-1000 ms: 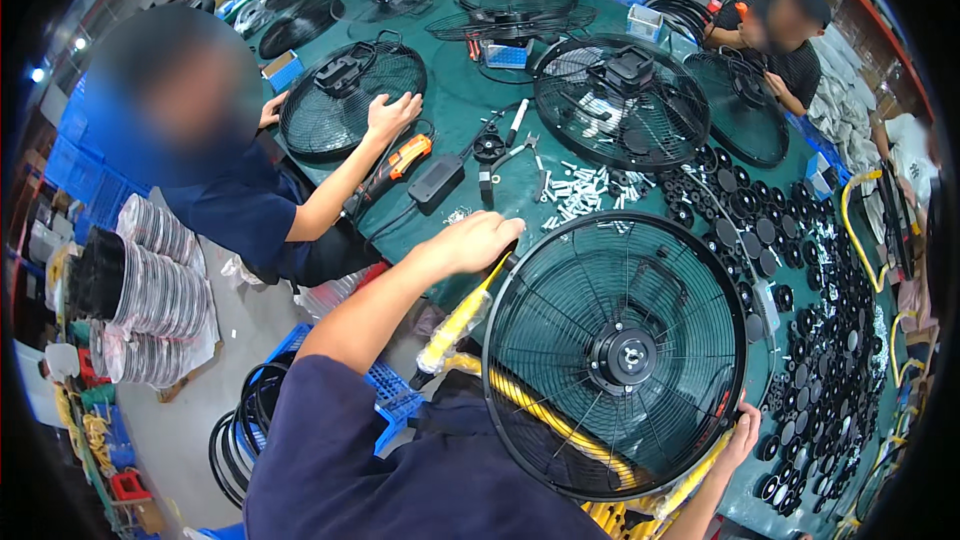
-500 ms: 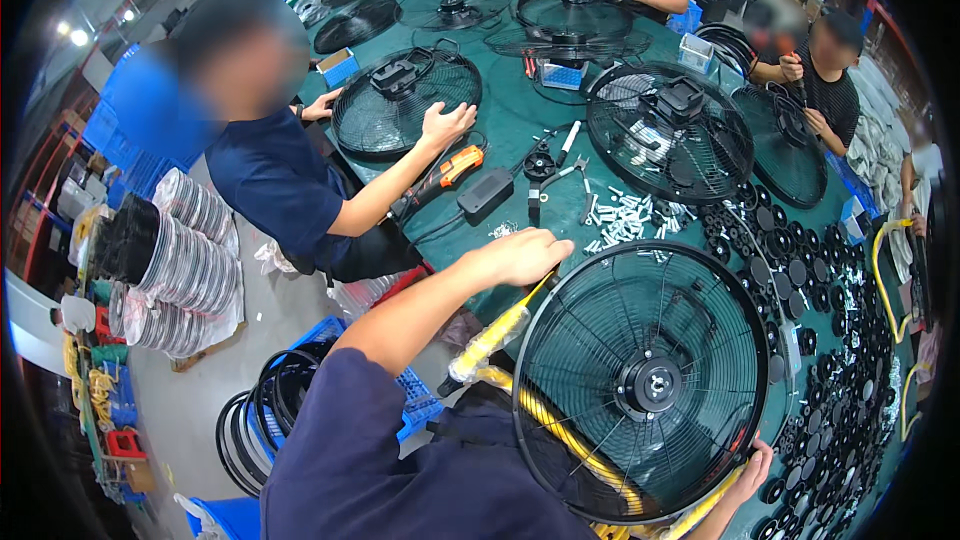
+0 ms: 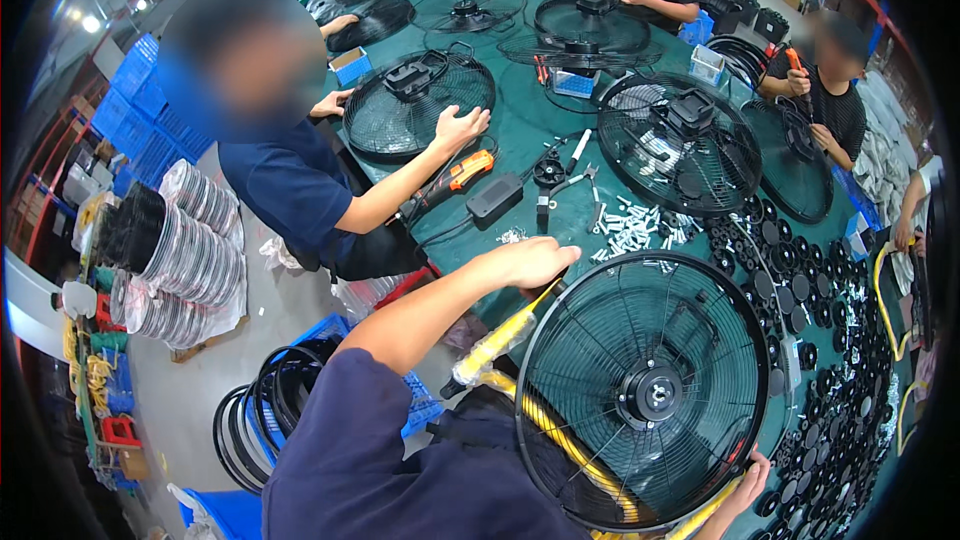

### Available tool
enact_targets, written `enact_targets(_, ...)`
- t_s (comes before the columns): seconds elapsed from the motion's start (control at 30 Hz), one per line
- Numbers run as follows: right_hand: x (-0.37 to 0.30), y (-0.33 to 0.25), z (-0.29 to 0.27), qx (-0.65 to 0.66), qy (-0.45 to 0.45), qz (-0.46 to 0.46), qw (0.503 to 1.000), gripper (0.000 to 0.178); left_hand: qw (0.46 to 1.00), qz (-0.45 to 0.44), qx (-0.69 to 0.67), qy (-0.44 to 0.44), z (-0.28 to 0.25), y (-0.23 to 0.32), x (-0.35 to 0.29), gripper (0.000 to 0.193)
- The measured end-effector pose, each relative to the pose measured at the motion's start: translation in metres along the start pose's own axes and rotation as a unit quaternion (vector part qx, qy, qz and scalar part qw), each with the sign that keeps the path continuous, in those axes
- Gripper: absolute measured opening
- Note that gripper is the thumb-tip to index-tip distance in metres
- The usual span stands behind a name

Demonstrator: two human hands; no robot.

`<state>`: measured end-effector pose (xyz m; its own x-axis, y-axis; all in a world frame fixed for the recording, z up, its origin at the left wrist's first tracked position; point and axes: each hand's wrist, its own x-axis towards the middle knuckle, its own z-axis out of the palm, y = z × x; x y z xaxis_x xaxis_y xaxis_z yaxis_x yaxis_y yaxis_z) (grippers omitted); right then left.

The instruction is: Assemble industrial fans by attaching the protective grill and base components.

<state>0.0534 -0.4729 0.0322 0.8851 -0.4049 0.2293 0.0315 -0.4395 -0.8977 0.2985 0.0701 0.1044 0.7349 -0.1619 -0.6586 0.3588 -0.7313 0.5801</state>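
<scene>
In front of me is a round black fan (image 3: pixel 655 395) with a wire guard and a central hub, set against a yellow tubular stand (image 3: pixel 495 345) partly wrapped in clear film. My left hand (image 3: pixel 540 262) is closed at the stand's upper end, by the fan's upper left rim; its fingertips are partly hidden. My right hand (image 3: pixel 742 488) curls round the lower right rim of the guard, next to another yellow tube. Loose white cylindrical pieces (image 3: pixel 640 228) lie on the green table just beyond the fan.
Many black round parts (image 3: pixel 815 420) cover the table's right side. An orange power tool (image 3: pixel 468 172), a black adapter box (image 3: pixel 495 198) and more fans (image 3: pixel 680 145) lie further off. Co-workers stand round the table, one (image 3: pixel 290 175) close on my left. Black rings (image 3: pixel 245 430) rest below left.
The view has shifted slightly, so the table and fan appear a little lower and to the right. Both my hands keep their places at the fan. A co-worker's orange tool has moved slightly.
</scene>
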Motion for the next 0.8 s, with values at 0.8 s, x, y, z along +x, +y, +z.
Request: enact_targets(0.8,0.008,-0.028,0.002,0.043,-0.007,0.088,0.995,0.035,0.904,0.356,-0.101,0.214,0.032,-0.064,0.022,0.039)
